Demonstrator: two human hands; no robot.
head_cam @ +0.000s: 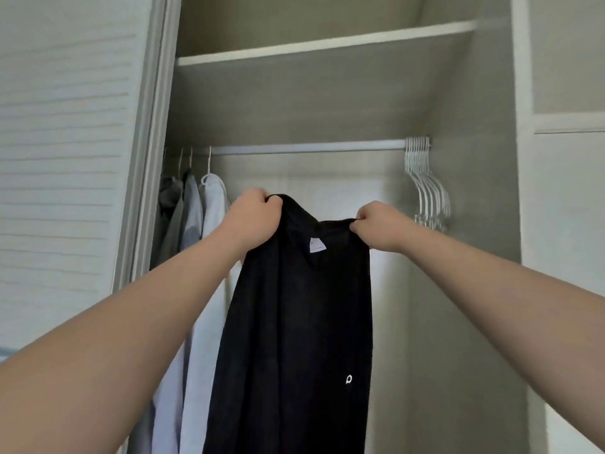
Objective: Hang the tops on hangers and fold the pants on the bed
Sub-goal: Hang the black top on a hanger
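Gripping the black top (294, 322) at its upper edge, both hands hold the garment up in front of the open wardrobe. The left hand (252, 217) is fisted around the left shoulder area; the right hand (376, 226) pinches the right shoulder area. The top hangs straight down between the forearms, with a white label (317, 245) visible at the neck. Behind it on the left, pale shirts (209, 224) hang from the rail (307, 147). A bunch of empty white hangers (425, 185) sits at the rail's right end. A shelf (327, 44) spans the wardrobe above. A slatted door (65, 158) stands on the left.
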